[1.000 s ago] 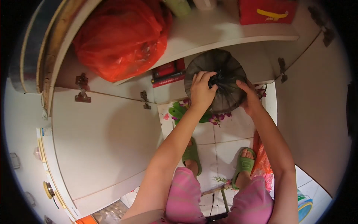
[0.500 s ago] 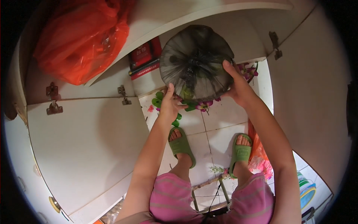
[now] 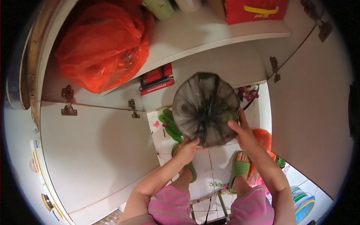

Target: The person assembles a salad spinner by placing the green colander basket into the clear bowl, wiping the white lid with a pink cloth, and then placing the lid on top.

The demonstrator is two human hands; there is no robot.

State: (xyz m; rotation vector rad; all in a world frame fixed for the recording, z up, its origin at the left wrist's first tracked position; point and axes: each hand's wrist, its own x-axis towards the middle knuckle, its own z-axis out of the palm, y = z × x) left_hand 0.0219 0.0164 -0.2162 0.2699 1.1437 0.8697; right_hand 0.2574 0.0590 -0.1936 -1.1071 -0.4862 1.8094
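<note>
Between my hands is a round bundle wrapped in a dark, see-through plastic bag [image 3: 204, 108], its gathered folds meeting in the middle. Its contents cannot be made out. My left hand [image 3: 188, 150] grips the lower left edge, thumb on top. On the right edge, my right hand [image 3: 243, 134] holds it with the thumb over the front and fingers behind. Below the bundle, green leaves [image 3: 170, 125] and purple flowers [image 3: 248, 93] show on the white tiled floor, partly covered by it.
An orange-red plastic bag [image 3: 103, 48] fills the left of the cabinet shelf [image 3: 198, 33]; a red box [image 3: 257, 11] stands at its right. Open cabinet doors [image 3: 97, 150] flank me. An orange bag [image 3: 261, 139] lies by my right green slipper [image 3: 240, 167]. A red package [image 3: 156, 78] lies under the shelf.
The bundle has come down and nearer to me, with both hands still on it. My view has shifted, so more of the upper shelf shows.
</note>
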